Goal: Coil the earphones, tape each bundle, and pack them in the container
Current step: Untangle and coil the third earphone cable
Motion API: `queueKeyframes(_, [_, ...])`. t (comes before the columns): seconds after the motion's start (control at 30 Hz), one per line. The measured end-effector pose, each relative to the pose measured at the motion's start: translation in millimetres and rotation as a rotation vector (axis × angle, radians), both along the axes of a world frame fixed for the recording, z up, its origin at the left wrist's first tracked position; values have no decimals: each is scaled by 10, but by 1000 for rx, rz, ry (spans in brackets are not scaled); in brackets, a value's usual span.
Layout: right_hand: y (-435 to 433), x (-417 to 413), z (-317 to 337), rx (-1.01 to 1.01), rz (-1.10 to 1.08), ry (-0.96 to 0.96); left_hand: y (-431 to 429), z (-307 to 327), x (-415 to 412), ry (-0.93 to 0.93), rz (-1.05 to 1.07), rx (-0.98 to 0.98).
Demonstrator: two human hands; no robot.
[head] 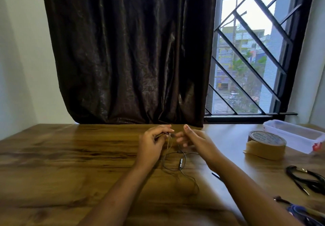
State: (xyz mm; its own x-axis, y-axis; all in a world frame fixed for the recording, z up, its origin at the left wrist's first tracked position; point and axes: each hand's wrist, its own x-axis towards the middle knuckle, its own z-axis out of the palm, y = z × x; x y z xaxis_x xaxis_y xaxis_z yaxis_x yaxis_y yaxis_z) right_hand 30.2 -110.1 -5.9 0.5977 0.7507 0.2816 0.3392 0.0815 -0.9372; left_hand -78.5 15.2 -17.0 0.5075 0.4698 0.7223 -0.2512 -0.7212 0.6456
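A thin black earphone cable [175, 162] with an inline remote lies in loose loops on the wooden table [70, 164], just under my hands. My left hand [153, 143] pinches one end of the cable between thumb and fingers, above the table. My right hand [191, 139] is close beside it with the fingers curled near the cable; whether it holds the cable is blurred. A roll of brown tape [265, 144] stands to the right. Behind the tape lies a clear plastic container [293, 136].
A second black earphone bundle [306, 178] lies at the right edge. A blue one [297, 210] lies nearer the front right corner. A small black piece [215, 174] sits beside my right forearm. Behind the table hang a dark curtain [126, 53] and a barred window [255, 53].
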Motion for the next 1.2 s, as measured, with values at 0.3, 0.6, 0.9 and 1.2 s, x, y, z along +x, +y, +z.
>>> queueKeyframes(0.3, [34,-69,-44,51,206,147,-102,2,-5,-22,-129,-162])
queueKeyframes(0.6, [30,-43,-21,130,114,233,19,-17,-30,57,-44,-86])
queueKeyframes(0.9, [-87,177,48,456,54,678,269,36,-105,-264,-305,-1107])
queueKeyframes(1.2, [-142,378,43,742,-249,800,467,127,-201,-193,-171,-889])
